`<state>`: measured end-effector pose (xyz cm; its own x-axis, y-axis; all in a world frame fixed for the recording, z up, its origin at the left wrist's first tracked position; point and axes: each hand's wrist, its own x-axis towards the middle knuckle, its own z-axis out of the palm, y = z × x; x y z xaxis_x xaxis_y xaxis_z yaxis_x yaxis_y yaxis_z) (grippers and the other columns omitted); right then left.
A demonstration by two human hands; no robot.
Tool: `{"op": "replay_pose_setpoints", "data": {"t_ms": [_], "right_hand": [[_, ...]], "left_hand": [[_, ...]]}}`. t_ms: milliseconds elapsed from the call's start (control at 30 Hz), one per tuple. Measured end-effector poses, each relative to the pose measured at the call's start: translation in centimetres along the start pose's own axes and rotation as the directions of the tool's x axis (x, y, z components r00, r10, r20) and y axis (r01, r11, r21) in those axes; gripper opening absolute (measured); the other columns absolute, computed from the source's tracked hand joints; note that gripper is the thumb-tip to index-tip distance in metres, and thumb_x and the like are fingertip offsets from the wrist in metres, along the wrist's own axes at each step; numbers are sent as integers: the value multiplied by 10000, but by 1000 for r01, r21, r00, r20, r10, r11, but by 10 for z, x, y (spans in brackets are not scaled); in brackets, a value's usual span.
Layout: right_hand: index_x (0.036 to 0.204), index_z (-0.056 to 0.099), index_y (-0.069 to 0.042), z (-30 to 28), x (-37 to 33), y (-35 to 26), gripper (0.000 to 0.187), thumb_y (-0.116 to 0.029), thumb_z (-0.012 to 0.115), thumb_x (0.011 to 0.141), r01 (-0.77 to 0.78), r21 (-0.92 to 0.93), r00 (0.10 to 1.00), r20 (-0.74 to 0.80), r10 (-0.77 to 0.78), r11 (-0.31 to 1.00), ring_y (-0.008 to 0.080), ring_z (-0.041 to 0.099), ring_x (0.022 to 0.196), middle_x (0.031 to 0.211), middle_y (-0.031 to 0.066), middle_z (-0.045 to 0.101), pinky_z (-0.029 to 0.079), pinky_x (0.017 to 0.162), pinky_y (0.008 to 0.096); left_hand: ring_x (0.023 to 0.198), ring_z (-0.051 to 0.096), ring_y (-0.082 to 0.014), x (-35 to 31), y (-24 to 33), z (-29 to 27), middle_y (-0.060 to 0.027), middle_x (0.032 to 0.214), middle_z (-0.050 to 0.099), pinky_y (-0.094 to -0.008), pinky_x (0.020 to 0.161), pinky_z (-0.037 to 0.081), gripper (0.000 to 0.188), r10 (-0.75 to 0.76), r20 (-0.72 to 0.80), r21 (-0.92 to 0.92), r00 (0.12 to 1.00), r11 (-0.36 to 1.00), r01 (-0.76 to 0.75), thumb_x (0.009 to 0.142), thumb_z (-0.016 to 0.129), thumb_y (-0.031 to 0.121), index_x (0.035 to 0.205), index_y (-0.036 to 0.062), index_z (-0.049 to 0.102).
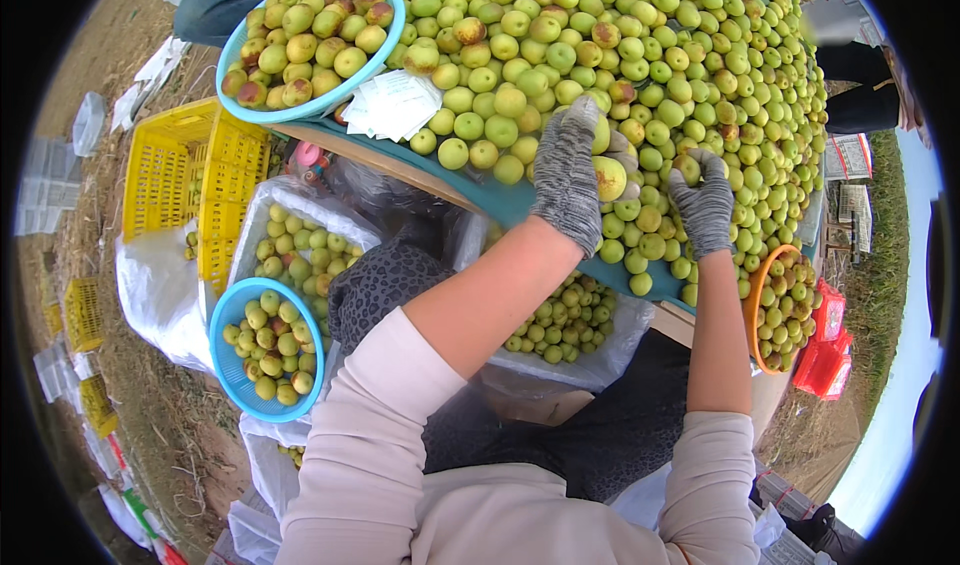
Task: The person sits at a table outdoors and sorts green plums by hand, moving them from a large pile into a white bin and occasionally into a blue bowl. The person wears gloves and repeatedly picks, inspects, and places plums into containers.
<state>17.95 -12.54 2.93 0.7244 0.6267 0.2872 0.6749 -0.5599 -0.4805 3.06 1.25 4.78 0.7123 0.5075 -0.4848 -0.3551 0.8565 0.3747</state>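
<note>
Outdoors, on dry ground (175,405), a table with a teal cover (505,197) carries a broad heap of green fruit (705,75). Over its near side, the left hand (566,175), in a grey knit glove, has its fingers curled round a yellowish fruit (610,179); whether a 2nd fruit behind them is also gripped, I cannot tell. The right hand (706,205), gloved alike, pinches a browner fruit (686,171) between curled fingers, leaving much of its skin exposed. Both are held low, presumably to keep the reach short; the gloves probably add grip on smooth skins.

Next to the heap, white paper slips (392,105) lie against a filled blue basin (290,116), perhaps partly tucked under so they stay put. Nearer the body, a lined box (610,350) of fruit sits below the table edge, likely for easy reach. Farther out are a 2nd blue basin (226,370), a yellow crate (218,190), an orange basket (752,315) and red baskets (822,365).
</note>
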Motion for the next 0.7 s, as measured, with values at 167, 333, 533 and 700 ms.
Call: {"op": "replay_pose_setpoints", "data": {"t_ms": [167,333,533,700], "right_hand": [[1204,493,-92,-32,-93,8,367,-139,634,868,-473,857,869,416,268,204,143,569,580,895,87,596,501,459,260],[1178,527,-155,-12,-241,-12,336,-282,655,895,-671,715,668,698,258,-197,163,559,548,816,72,536,463,400,281],[1155,544,-151,0,-334,-52,390,-489,467,975,-810,193,417,853,-312,-554,206,490,491,724,64,457,397,383,326],[1105,567,-82,9,-327,-77,505,-541,563,895,-909,30,272,799,-537,-416,247,527,475,662,92,504,427,371,350]], "left_hand": [[578,606,-196,-17,-14,-13,-69,804,602,-335,410,519,330,148,47,16,988,989,-148,907,564,422,1099,159,510],[582,609,-204,-55,4,-27,-67,806,603,-338,426,525,373,103,69,-51,992,994,-99,906,569,460,1101,146,516],[770,632,-281,-133,64,-93,-145,923,621,-414,558,561,577,183,369,-158,911,978,-133,898,528,583,1203,94,507],[916,616,-317,-197,107,-195,-168,1149,588,-486,724,551,615,213,278,-355,937,929,-105,922,401,623,1285,138,507]]}}
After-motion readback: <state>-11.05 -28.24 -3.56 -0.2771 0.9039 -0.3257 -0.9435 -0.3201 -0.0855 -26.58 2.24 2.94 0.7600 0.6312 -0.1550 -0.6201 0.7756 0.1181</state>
